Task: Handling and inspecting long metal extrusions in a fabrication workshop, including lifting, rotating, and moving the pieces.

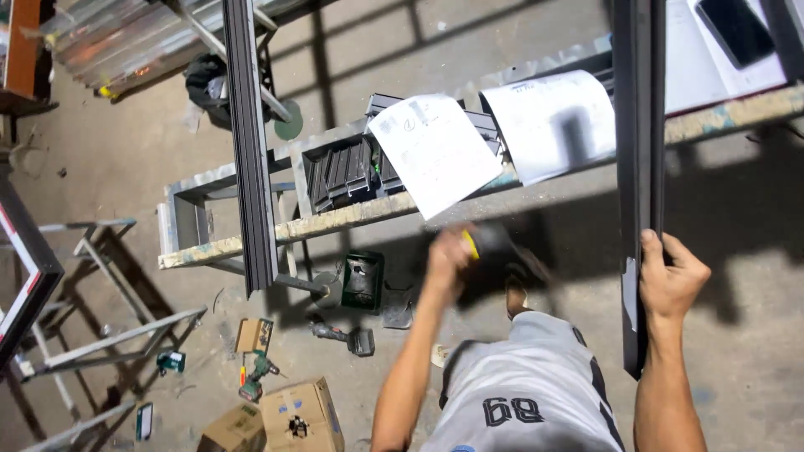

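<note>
My right hand [670, 280] is closed around the lower part of a long dark metal profile [639, 125] that runs up across the workbench [352, 216]. My left hand [448, 255] is blurred and holds a small black and yellow tool [486, 244], just below the bench's front edge; I cannot tell what kind of tool it is. Two white paper sheets [435, 151] [557, 121] lie on the bench above that hand. My grey shirt and one foot show between my arms.
A second dark profile [249, 159] leans across the bench's left end. Short dark profile pieces [343, 172] are stacked on the bench. A dark phone [737, 29] lies top right. On the floor are a green crate [363, 280], cardboard boxes [297, 414], a green drill [255, 377] and metal frames [100, 335].
</note>
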